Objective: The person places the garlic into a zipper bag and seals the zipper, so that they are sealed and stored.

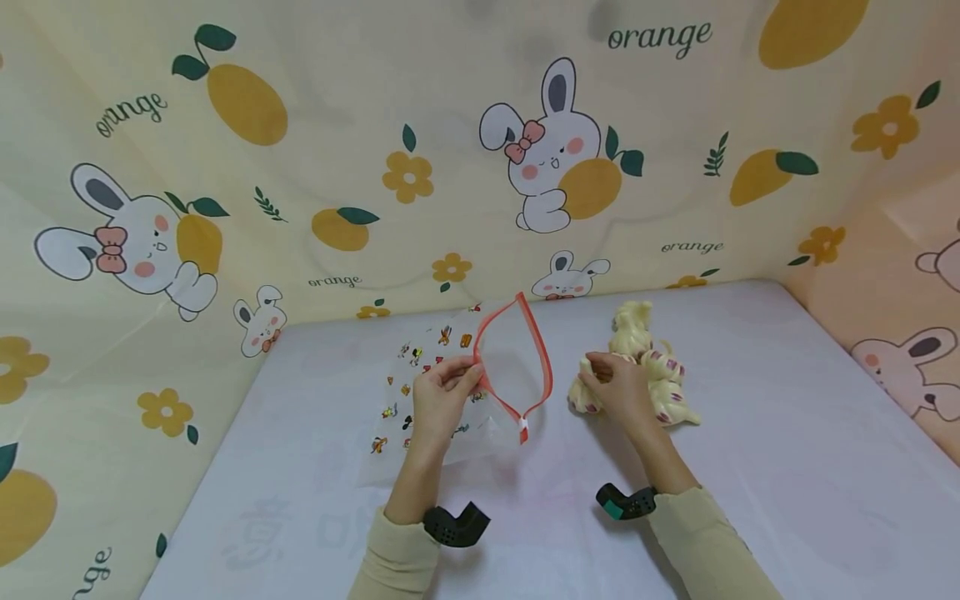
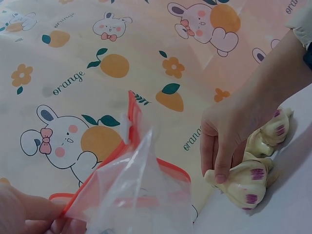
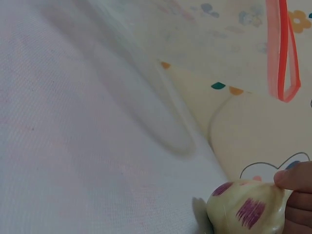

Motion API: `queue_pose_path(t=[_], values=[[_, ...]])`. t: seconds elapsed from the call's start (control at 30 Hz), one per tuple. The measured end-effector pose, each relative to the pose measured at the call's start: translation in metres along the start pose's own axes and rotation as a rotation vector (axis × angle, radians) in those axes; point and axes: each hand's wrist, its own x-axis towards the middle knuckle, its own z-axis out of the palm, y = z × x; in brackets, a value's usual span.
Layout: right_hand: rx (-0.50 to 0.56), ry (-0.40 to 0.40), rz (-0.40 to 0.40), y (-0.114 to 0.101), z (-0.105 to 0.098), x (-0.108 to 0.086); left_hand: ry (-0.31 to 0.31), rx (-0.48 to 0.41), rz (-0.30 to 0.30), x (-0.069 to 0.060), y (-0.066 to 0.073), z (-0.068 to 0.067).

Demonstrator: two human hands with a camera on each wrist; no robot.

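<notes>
Head view: your left grip (image 1: 442,400) has the clear bag (image 1: 408,389) by its rim, your right grip (image 1: 622,392) a garlic bulb (image 1: 584,395).
Left is pinching the red zip strip (image 1: 543,358) on the mouth's left side; mouth gapes, strip sides spread, slider (image 1: 523,427) at the end facing your near edge of the counter (image 1: 787,467). Bag's cartoon-printed body sits left of center, toward the far edge. Right is pinching the bulb by its stem, purple marks visible; you have it right of the bag mouth, apart from it. Can't tell if it touches the counter. Other garlic bulbs (image 1: 665,390) bunch just beside that grip, toward the far right corner. Rabbit-and-orange cloth (image 1: 450,100) rises behind the far edge.
</notes>
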Motion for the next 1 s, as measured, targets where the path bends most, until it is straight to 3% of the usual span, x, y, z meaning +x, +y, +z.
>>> queue_pose_path(t=[0.5,1.0], values=[[0.017,0.028,-0.007,-0.0018,-0.0009,-0.0010,0.000,-0.004,0.007,-0.0005,0.0006,-0.0002],[0.127,0.007,0.023,-0.0067,-0.0078,-0.0002,0.003,0.000,-0.006,0.0001,0.0006,-0.0005]])
